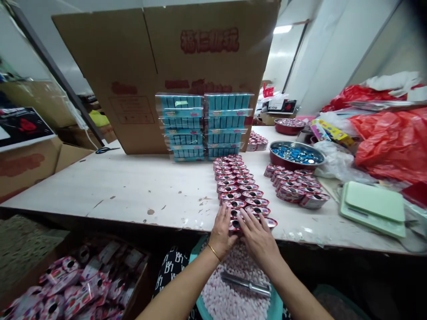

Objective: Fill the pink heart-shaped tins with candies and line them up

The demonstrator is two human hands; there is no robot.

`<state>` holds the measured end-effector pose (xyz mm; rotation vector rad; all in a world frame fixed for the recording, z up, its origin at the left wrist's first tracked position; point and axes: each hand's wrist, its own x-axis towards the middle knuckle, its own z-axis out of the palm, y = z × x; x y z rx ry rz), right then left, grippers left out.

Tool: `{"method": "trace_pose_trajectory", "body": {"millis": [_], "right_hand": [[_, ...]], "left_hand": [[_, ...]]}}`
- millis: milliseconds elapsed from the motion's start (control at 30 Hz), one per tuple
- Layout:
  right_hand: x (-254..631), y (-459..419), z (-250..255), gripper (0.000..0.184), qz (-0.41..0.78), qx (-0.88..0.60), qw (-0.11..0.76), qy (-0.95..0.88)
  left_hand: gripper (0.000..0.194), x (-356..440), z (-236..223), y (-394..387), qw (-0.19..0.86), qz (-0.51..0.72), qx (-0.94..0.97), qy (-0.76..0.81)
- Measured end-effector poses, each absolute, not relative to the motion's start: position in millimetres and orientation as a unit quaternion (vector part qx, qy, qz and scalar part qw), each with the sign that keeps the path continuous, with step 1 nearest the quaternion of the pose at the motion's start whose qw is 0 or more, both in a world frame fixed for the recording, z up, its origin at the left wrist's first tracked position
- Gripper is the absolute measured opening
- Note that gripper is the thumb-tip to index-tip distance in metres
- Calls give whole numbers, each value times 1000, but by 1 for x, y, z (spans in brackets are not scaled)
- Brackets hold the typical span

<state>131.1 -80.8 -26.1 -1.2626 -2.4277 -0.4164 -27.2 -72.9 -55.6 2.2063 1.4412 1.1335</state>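
Observation:
Small pink-and-red printed boxes [255, 202] with round holes on top stand in two columns, running from the table's front edge toward the back. At the near end my left hand [220, 234] lies along the left side of the boxes, fingers stretched out and touching them. My right hand [262, 240] rests over the nearest boxes with its fingers spread, hiding part of them. Neither hand is closed around anything. Below the hands, a teal basin [275, 306] of small pale pink pieces sits under the table edge, with a shiny metal tube-like tool [247, 284] lying on them.
Blue packs [188, 122] are stacked against a large cardboard sheet [130, 66]. To the right are more small boxes [290, 192], a bowl of blue pieces [295, 154], a green scale [373, 206] and red plastic bags [390, 138]. A carton [135, 289] of printed boxes stands lower left.

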Motion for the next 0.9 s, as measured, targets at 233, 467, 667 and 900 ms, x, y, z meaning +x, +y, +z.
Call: {"method": "trace_pose_trajectory", "body": {"millis": [233,467,667,900], "right_hand": [[114,-38,-28,41,-155,-443,127,-874],[110,-29,-18,45,-133,-452,119,-874],[141,-90,-14,44,-43,-465,244,-850],[158,-184,-142,36,21,-518,55,-853]], "left_hand": [[78,-35,-66,-55,134,377,768,500],[81,-34,-63,-38,134,374,770,498],[93,-58,-44,-67,188,434,687,552],[64,-222,-111,-172,98,475,444,753]]}}
